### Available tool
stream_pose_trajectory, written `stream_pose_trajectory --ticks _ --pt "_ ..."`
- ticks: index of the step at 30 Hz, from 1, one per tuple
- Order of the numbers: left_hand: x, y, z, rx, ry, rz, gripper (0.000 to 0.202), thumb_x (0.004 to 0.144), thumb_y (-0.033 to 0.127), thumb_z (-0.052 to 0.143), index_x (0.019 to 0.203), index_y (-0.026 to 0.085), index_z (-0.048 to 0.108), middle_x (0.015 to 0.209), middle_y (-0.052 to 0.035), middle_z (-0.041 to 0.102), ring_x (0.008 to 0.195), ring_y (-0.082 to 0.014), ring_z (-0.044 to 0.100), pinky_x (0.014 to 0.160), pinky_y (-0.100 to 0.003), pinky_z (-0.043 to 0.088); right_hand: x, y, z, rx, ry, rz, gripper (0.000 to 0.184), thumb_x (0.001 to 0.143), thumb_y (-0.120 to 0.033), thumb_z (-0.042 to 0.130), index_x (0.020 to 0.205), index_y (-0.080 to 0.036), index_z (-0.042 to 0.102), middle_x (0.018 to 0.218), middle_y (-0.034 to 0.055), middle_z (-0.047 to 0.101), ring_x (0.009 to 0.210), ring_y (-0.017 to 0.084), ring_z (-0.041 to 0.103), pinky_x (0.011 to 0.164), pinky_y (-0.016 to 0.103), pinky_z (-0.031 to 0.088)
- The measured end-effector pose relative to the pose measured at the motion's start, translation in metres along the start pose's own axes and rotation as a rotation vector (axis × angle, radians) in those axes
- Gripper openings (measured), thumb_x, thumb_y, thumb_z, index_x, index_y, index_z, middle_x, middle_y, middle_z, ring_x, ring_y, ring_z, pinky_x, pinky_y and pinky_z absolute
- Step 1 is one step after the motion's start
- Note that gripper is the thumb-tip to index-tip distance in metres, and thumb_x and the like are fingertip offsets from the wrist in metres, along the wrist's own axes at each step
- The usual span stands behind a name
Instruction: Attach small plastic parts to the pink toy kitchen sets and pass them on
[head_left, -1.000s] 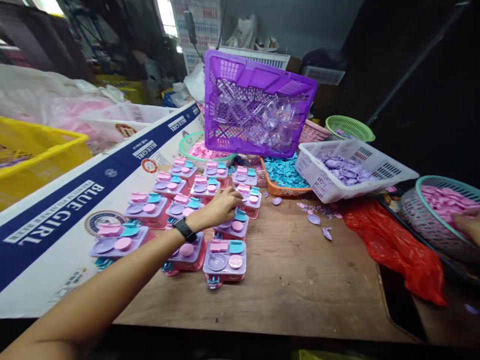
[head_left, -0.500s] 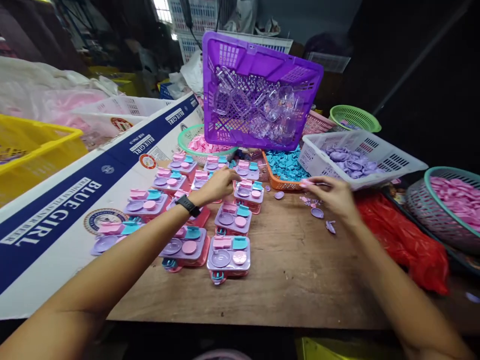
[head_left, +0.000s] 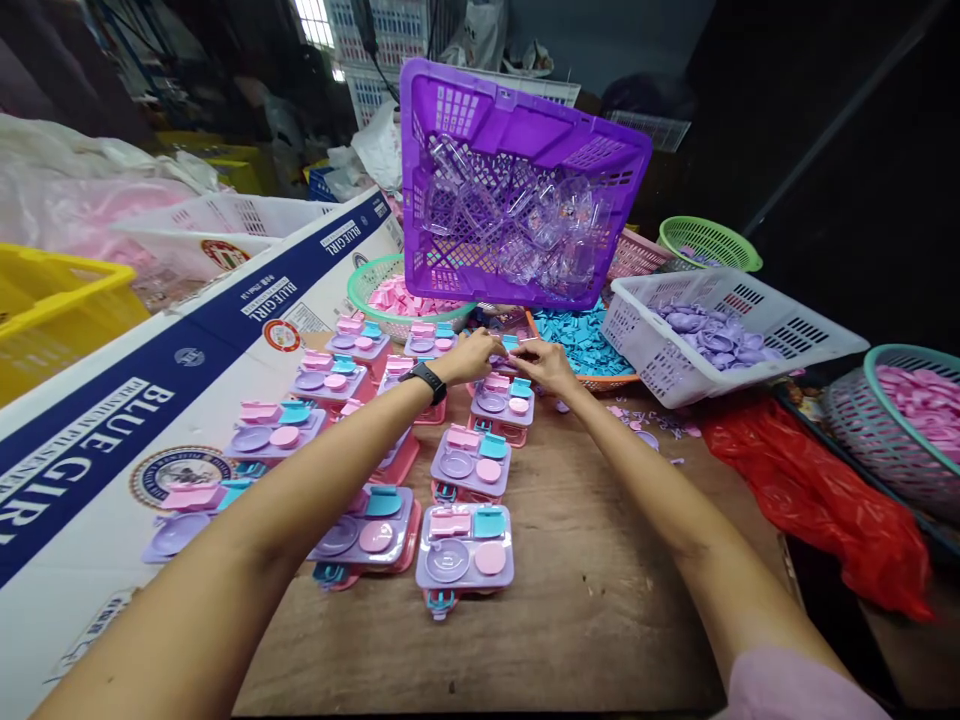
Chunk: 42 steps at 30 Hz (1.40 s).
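Right now, in my head view, the toy set lies just on the near side of the purple crate, between my left hand and my right hand, neither plainly nearer. Fingers of both bend in over it from either side, hiding its long axis, and I cannot tell whether either grasps a part.

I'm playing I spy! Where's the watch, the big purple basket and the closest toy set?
Black wristwatch (head_left: 430, 379): head view, on its dark outer side.
Purple basket (head_left: 525, 120): head view, on its solid upper wall.
Closest toy set (head_left: 471, 542): head view, on the middle of its lilac top.
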<state>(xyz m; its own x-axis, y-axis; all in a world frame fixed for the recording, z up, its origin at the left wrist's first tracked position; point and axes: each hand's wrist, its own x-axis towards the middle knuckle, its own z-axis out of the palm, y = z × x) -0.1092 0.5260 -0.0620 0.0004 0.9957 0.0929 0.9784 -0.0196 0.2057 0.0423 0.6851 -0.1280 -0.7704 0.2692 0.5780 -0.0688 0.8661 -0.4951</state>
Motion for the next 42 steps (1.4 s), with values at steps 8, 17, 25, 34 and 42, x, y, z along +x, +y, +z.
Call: stream_pose_trajectory --ticks 8,17,25,34,42 --pt "0.0 -0.002 0.002 0.012 -0.026 0.019 0.044 0.089 0.005 0.045 0.123 0.016 0.07 0.131 -0.012 0.068 0.125 -0.0308 0.048 0.093 -0.044 0.038 -0.004 0.01 0.001 -0.068 0.03 -0.24 0.017 0.101 -0.035 0.07 0.1 -0.02 0.079 0.1 0.0089 0.072 0.092 0.024 0.07 0.083 0.036 0.06" --pt "0.0 -0.005 0.003 0.026 -0.037 0.043 0.057 0.081 -0.002 0.042 0.127 0.017 0.069 0.134 -0.0113 0.067 0.126 -0.0301 0.048 0.096 -0.046 0.038 -0.005 0.017 0.004 -0.112 0.032 -0.306 0.023 0.106 -0.039 0.062 0.104 -0.022 0.078 0.102 0.0092 0.071 0.093 0.024 0.07 0.085 0.037 0.061" --pt "0.001 -0.008 0.005 0.02 -0.02 0.055 0.058 0.079 -0.003 0.044 0.125 0.019 0.071 0.131 -0.0103 0.068 0.123 -0.0312 0.048 0.095 -0.047 0.035 -0.008 0.018 0.007 -0.161 0.076 -0.46 0.029 0.111 -0.036 0.052 0.11 -0.019 0.075 0.105 0.0115 0.072 0.095 0.024 0.069 0.085 0.039 0.062" --pt "0.0 -0.006 0.008 0.007 -0.016 0.088 0.059 0.082 -0.002 0.041 0.127 0.021 0.071 0.136 -0.0093 0.066 0.122 -0.0309 0.047 0.092 -0.047 0.031 -0.014 0.02 0.002 -0.138 -0.032 -0.288 0.026 0.11 -0.033 0.053 0.113 -0.021 0.076 0.115 0.0111 0.071 0.105 0.026 0.069 0.093 0.042 0.06" --pt "-0.001 -0.005 0.012 -0.009 -0.027 0.056 0.056 0.079 -0.003 0.043 0.121 0.021 0.072 0.133 -0.0113 0.067 0.127 -0.0327 0.046 0.096 -0.052 0.029 -0.011 0.011 0.001 -0.105 -0.059 -0.263 0.025 0.102 -0.023 0.054 0.112 -0.02 0.077 0.113 0.0113 0.071 0.102 0.026 0.07 0.092 0.04 0.061"
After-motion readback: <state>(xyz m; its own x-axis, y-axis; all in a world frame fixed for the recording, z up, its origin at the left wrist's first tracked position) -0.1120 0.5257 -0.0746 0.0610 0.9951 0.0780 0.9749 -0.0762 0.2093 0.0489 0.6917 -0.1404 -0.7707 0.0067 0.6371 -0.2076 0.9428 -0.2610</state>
